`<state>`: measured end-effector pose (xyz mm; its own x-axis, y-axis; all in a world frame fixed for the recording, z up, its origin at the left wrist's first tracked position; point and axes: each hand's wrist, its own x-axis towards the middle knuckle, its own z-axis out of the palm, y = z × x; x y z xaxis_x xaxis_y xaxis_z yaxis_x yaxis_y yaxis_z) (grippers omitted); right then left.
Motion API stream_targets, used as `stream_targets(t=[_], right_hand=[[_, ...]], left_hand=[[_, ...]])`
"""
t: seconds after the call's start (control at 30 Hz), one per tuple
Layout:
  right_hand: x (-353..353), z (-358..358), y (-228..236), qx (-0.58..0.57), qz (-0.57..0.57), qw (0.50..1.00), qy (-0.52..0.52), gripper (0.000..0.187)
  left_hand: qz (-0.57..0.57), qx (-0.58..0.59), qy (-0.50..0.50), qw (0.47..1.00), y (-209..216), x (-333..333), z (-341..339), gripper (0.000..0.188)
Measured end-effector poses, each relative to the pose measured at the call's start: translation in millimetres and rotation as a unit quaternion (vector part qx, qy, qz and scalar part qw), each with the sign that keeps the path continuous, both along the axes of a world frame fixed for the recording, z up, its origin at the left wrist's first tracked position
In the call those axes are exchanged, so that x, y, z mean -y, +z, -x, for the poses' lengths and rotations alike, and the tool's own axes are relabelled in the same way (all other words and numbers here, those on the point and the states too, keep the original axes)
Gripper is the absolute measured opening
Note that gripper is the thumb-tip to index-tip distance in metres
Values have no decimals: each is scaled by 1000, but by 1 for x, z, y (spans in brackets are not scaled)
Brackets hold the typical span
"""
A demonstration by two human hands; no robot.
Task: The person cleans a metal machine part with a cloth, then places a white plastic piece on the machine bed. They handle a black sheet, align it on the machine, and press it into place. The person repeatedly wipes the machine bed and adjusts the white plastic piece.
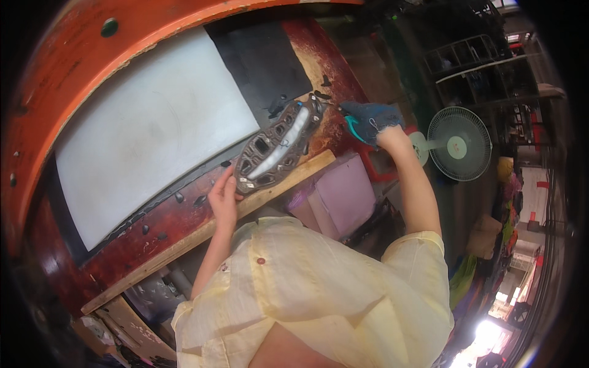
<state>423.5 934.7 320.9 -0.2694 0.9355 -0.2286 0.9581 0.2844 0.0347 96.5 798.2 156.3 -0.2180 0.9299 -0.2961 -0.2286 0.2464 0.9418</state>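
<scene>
A brown shoe sole [279,145] with cut-out openings and a long white strip lies slantwise near the bench's front edge. My bare left hand [224,195] grips its nearer left end, with thumb and fingers at the rim. To the right of the sole's far end, and apart from it, is my right hand [372,121] in a dark blue glove. It is closed round a hand tool with teal handles [354,130], which looks like pliers or snips; its jaws are too small to make out. Small black scraps [277,104] lie beside the sole.
A large white sheet [153,132] and a black mat [261,61] cover much of the red bench [165,227]. An orange curved frame [67,80] arches over the far left. At right stands a fan [458,146]; a pink box [345,196] sits below the wooden edge.
</scene>
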Motion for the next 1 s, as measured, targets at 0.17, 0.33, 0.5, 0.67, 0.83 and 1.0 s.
stream_targets(t=[0.17, 0.33, 0.5, 0.67, 0.83, 1.0], right_hand=[[24, 11, -18, 49, 104, 993, -11, 30], [33, 16, -39, 63, 64, 996, -3, 31], [29, 8, -33, 23, 45, 999, -2, 26], [9, 34, -62, 28, 46, 998, 23, 19], [-3, 13, -61, 27, 38, 997, 67, 19], [-8, 2, -26, 47, 28, 998, 18, 20]], left_hand=[[8, 13, 1, 1000, -2, -2, 0, 34], [17, 4, -1, 1000, 0, -2, 2, 33], [15, 7, -2, 1000, 0, -3, 2, 34], [5, -2, 8, 1000, 1, -2, 2, 34], [-5, -10, -6, 1000, -1, -2, 1, 34], [12, 8, 18, 1000, -5, -1, 3, 34]])
